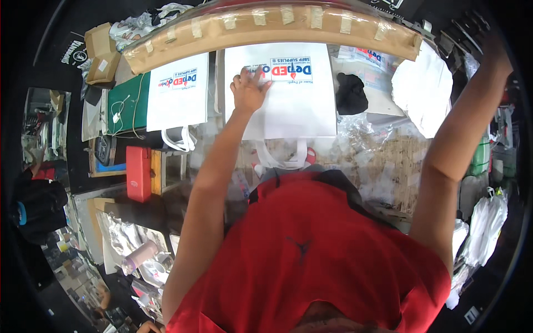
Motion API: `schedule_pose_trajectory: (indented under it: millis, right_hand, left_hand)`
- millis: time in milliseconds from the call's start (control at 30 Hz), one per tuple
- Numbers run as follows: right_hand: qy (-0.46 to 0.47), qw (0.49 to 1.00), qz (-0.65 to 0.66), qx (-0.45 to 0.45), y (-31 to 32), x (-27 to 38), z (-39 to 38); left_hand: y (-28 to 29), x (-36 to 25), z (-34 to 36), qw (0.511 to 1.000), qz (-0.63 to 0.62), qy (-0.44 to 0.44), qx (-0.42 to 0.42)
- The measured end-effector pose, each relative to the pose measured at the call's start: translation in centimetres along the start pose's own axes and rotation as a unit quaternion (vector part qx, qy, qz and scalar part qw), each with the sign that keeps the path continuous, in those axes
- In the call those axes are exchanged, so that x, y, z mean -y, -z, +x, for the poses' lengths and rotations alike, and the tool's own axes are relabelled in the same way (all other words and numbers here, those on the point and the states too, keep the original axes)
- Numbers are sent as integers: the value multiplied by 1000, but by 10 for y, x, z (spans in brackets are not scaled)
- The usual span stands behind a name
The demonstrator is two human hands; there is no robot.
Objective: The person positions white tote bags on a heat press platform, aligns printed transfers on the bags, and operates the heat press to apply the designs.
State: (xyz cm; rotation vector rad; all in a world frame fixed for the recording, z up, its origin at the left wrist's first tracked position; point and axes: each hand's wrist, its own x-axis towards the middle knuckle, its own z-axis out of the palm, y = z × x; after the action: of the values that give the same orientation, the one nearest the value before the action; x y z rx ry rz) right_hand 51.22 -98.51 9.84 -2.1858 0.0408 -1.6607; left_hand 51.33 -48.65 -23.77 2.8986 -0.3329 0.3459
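With fingers of the left hand (251,97) loosely spread and resting on the white printed bag (288,114), gripping nothing, better to press lightly and evenly, keeping the matte, fabric-like rectangle flat before the body. Impossible to tell the opening or hold of the dim right hand (494,49), raised at far right. Farther around: soft crumpled black cloth (351,94), stiff taped brown cardboard (266,32), smooth green board (125,102).
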Motion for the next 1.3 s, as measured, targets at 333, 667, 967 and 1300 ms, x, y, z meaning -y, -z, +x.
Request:
schedule_pose_trajectory:
  millis: [333,667,967,1300]
  right_hand:
    - [88,868,207,442,-43,292,-77]
    - [10,838,193,511,-55,282,-145]
    - [-11,840,192,507,-55,275,-151]
    - [-17,842,191,505,-55,268,-152]
  left_hand:
    - [39,30,-34,994,-102,37,-2]
    - [2,30,6,994,-79,-55,-45]
    - [-11,35,15,992,-123,24,-15]
    - [-2,30,16,997,-70,-10,-14]
